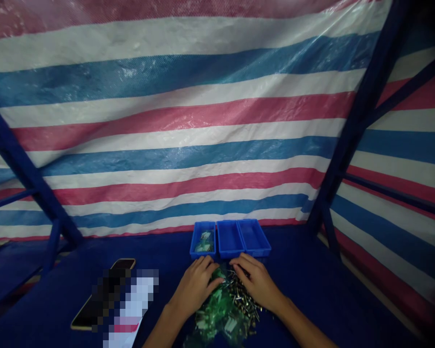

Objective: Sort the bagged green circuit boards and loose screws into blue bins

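My left hand (196, 284) rests at the left of a heap of small clear-green plastic bags (214, 309). Its fingers are curled, and the thumb lies over a bag at the top of the heap. Beside the bags is a loose pile of small metal screws (244, 302), brassy and silvery. Over the far end of that pile my right hand (256, 279) is bent, thumb and forefinger near each other by the edge of the bags. Whatever lies between those fingertips is too small or hidden to name.
Behind the hands stand blue plastic trays: one (203, 239) holds filled bags, and a two-part tray (243, 239) is beside it. A phone (105, 290) and a partly blurred paper (134, 304) lie left on the dark blue tabletop (159, 251). Blue posts (351, 130) and striped sheeting (188, 116) enclose the table.
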Available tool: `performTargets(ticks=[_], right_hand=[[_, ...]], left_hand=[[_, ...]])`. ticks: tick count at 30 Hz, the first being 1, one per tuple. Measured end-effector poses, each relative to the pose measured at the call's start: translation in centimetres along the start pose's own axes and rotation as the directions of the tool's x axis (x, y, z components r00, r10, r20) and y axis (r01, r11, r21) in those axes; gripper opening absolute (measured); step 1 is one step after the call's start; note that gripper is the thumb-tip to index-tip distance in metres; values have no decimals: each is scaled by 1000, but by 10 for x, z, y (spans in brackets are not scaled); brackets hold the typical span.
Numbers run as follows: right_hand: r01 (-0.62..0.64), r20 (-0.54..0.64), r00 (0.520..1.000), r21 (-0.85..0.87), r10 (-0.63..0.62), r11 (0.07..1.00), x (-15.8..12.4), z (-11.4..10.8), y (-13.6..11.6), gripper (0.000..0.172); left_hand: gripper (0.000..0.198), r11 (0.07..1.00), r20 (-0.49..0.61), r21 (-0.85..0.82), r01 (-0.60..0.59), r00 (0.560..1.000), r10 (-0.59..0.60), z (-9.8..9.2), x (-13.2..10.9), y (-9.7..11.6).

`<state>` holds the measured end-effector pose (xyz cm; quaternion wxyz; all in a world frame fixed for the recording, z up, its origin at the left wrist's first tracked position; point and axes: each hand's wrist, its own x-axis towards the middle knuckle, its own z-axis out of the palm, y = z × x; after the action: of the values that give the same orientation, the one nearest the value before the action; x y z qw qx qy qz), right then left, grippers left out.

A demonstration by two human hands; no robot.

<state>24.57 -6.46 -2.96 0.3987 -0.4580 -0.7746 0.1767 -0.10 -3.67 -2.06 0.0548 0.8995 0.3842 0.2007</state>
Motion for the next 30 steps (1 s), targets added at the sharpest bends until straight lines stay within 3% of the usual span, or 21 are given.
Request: performTargets(ticks=[12,30], right_hand=[[-4,5,1000,38,3,999,1,-2,-4,31],[15,13,1000,34,-15,999,1,-3,-6,30]], left_hand=[[35,996,43,-84,1,999,3,-8,-2,-3],[29,960,-82,-276,-39,996,17,-5,4,1]])
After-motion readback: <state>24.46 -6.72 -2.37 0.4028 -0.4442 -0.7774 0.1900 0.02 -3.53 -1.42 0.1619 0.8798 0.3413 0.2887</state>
